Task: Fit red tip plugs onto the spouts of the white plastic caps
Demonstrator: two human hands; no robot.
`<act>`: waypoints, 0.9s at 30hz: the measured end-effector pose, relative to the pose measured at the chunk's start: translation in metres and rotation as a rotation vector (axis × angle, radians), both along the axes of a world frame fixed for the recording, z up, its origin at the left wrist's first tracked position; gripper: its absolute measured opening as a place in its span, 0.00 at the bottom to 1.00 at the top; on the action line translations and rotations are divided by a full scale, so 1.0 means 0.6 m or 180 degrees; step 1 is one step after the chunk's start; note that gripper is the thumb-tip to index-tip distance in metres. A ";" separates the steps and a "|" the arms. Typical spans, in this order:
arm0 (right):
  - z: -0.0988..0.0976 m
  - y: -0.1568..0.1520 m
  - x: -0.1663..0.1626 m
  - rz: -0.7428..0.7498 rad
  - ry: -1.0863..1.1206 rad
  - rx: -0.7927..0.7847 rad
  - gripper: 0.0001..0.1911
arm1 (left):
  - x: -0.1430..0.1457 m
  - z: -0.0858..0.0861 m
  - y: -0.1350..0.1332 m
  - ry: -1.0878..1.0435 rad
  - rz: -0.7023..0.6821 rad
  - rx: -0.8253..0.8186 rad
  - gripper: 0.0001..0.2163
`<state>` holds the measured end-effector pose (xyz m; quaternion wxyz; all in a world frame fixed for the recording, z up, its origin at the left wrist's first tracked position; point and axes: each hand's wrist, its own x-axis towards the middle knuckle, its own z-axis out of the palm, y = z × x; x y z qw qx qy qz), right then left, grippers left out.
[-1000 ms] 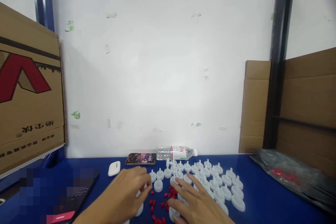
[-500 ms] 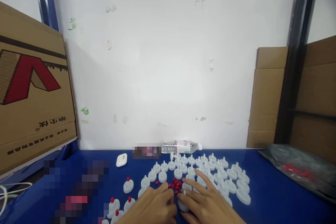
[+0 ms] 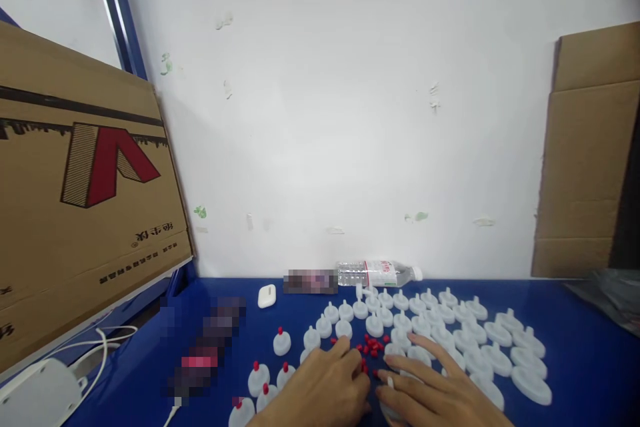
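My left hand (image 3: 325, 380) has its fingers curled together beside a small pile of red tip caps (image 3: 373, 345); whatever is between the fingertips is hidden. My right hand (image 3: 443, 390) lies with its fingers over a white nozzle cap (image 3: 389, 403), thumb low on the near side, steadying it on the table. Many more white nozzle caps (image 3: 479, 363) stand spout up behind and to the right of my right hand. Left of my left hand are several white nozzle caps with red tips (image 3: 259, 379).
A clear plastic bottle (image 3: 380, 273) lies along the wall, with a white earbud case (image 3: 267, 296) to its left on the blue table (image 3: 575, 320). A large carton (image 3: 100, 213) stands at left, above a white power strip (image 3: 43, 393). Folded cardboard (image 3: 580, 167) leans at right.
The view has turned left, so everything sits further right and the power strip shows. Both hands keep nearly the same places among the caps, my left one still curled.
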<state>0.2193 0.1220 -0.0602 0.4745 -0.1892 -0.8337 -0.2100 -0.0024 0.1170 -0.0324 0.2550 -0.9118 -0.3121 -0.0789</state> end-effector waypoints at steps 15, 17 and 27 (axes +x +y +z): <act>0.017 -0.007 -0.001 0.0087 0.0150 -0.0119 0.17 | 0.012 0.000 -0.010 -0.0920 0.0000 0.0139 0.09; 0.024 -0.010 0.005 0.0081 -0.0029 -0.0079 0.17 | 0.012 0.003 -0.011 -0.0967 0.0026 0.0006 0.09; 0.007 -0.004 -0.001 -0.0064 0.0085 -0.0013 0.15 | 0.009 0.025 -0.025 -0.1339 0.0341 -0.0672 0.09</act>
